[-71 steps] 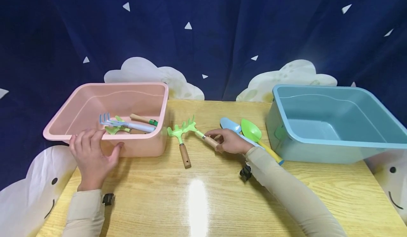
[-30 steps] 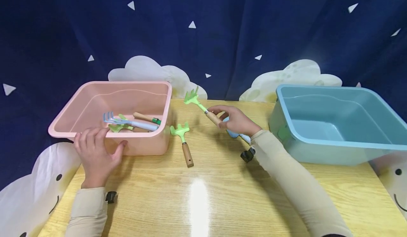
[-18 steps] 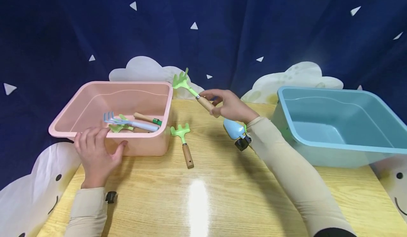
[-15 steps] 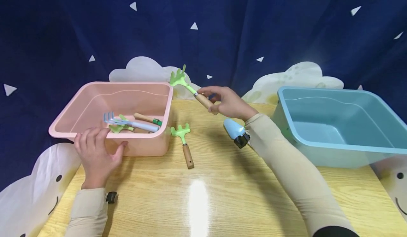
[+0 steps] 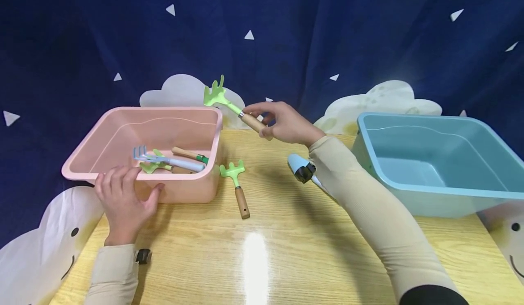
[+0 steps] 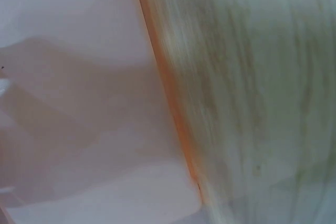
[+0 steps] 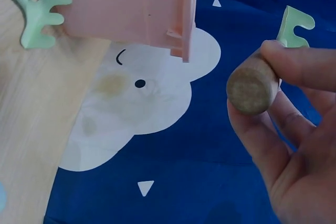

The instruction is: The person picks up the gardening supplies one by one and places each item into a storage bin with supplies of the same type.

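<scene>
Green rake (image 5: 235, 109), right-wrist view: neck hidden behind right hand (image 7: 307, 163).
Blue trowel (image 5: 295, 161): handle's end hidden under right sleeve (image 5: 368, 216).
Blue bin (image 5: 434, 188): cropped at 3 o'clock, head view.
Left-wrist view: worktop (image 6: 273, 87) blurred.

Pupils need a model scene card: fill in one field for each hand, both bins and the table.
Left hand: grips near rim of pink bin
Right hand: holds green rake raised, by wooden handle
Pink bin: contains blue rake, green-headed tool, another wooden-handled tool
Blue bin: upright, on the right
Table: second green rake lying flat; blue trowel partly hidden
</scene>
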{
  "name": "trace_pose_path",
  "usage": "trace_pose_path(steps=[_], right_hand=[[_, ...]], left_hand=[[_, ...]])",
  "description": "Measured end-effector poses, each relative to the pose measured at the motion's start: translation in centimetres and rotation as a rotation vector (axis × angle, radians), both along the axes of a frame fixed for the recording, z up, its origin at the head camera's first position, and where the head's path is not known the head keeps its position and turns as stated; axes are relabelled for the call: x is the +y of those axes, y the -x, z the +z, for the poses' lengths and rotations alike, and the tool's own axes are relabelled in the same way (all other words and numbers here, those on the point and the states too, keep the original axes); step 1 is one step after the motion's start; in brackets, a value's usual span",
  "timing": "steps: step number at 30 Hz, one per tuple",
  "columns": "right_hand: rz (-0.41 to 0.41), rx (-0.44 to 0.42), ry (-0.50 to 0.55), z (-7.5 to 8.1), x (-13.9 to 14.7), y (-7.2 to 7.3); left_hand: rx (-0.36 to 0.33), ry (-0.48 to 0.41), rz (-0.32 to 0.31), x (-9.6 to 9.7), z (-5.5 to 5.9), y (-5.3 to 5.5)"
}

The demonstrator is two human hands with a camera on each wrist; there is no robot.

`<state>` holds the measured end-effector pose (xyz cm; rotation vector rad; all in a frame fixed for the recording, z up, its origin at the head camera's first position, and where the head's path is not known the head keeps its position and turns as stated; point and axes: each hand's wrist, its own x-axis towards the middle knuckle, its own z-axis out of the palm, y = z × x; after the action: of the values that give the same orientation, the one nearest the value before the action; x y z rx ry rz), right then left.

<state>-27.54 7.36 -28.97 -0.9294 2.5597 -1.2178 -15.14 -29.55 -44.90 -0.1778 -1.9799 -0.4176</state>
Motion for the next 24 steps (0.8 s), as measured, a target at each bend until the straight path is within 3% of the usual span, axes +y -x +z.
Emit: trace_pose_path(steps=[15, 24], right_hand=[[0.012, -0.048, 0.058, 1.2, -1.4, 0.2], [0.032, -0.055, 0.056, 1.5, -2.8, 0.3]], left_hand=[[0.012, -0.008, -0.007, -0.1, 0.0, 0.0], [0.01, -0.016, -0.005, -0.5, 0.0, -0.6]])
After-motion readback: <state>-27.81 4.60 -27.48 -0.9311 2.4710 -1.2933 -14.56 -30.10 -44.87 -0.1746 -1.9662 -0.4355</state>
